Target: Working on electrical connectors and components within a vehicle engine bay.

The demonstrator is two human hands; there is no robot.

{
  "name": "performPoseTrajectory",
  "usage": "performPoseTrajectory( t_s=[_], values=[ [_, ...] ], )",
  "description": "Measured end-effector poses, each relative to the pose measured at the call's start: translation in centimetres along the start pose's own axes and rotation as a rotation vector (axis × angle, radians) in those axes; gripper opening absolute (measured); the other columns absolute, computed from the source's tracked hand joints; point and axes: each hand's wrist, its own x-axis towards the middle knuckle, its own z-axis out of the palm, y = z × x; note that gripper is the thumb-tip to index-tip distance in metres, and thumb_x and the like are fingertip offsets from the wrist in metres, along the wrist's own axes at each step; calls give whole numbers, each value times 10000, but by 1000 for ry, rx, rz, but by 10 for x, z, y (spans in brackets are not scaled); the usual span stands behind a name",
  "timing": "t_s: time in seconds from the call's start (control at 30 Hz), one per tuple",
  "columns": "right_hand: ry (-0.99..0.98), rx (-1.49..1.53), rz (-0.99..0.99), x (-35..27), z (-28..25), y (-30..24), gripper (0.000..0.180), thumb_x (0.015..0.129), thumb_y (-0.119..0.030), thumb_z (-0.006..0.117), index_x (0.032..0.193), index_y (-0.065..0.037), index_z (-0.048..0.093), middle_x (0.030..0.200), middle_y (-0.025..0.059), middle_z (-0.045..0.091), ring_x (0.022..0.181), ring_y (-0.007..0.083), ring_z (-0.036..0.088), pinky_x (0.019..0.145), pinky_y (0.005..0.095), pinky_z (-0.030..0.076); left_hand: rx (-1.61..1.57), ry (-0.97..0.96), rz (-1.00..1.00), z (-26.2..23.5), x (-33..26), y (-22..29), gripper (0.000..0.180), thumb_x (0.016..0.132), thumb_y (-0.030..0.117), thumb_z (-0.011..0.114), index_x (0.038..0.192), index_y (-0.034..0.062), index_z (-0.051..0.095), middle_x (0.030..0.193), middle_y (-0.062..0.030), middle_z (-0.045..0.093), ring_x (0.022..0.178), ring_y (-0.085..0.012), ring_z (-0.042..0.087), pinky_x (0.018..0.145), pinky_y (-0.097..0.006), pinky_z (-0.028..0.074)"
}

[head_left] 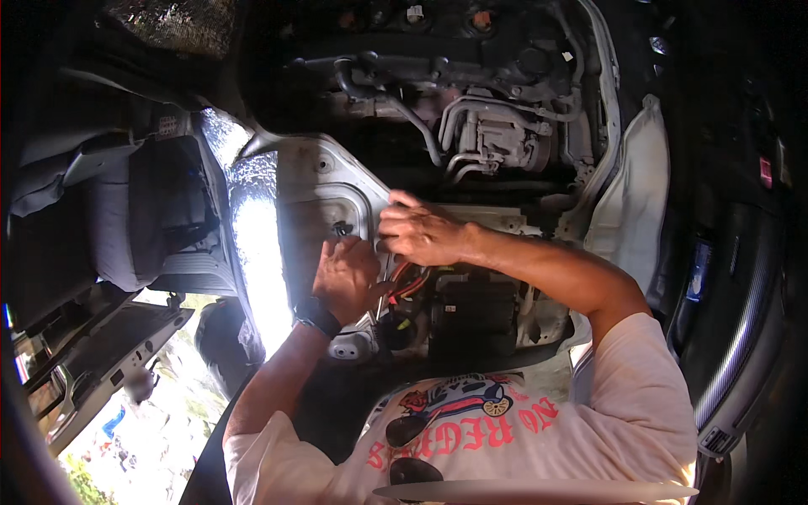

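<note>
My left hand (347,271), with a dark watch (316,316) on its wrist, is curled down against the pale metal body panel (328,187). Just beyond its fingers a small dark clip or fitting (341,227) shows on that panel. My right hand (425,233) reaches across from the right, its fingers bent over the panel's edge beside my left hand. Both hands look closed, but what lies in their fingers is hidden. Below my right hand runs a bundle of red and orange wires (410,280), close to my left thumb.
An engine (497,139) with metal pipes fills the open bay ahead. A black box (473,311) stands between the bay and my body. Shiny foil insulation (257,244) edges the left side. A grey seat (130,219) and open door (118,370) lie farther left.
</note>
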Motion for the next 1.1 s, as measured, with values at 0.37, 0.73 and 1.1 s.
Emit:
performPoseTrajectory(
  t_s=[0.37, 0.73, 1.1],
  values=[
    [-23, 28, 88, -2, 5, -7, 137, 825, -146, 749, 956, -133, 788, 1133, -6, 683, 1233, 195, 624, 1180, 580, 383, 136, -279, 70, 7, -7, 11, 229, 936, 376, 825, 980, 154, 861, 1044, -40, 744, 1266, -239, 626, 1181, -512, 388],
    [67, -21, 161, -18, 17, -29, 380, 855, -300, 839, 1216, -182, 836, 1386, 24, 721, 1477, 272, 554, 1282, 635, 350, -278, 332, -100, -28, 27, -32, 117, 955, 93, 806, 1005, -8, 776, 956, -161, 780, 919, -300, 770, 836, -419, 604],
    [448, 93, 416, 11, -54, 11, 422, 966, -193, 848, 1356, -57, 763, 1475, 141, 701, 1373, 347, 638, 1177, 476, 485, -1419, 665, -478, -44, 208, -122, 614, 1089, 336, 787, 1444, -137, 623, 1272, -214, 778, 1082, -289, 798, 914, -374, 665]
  ],
)
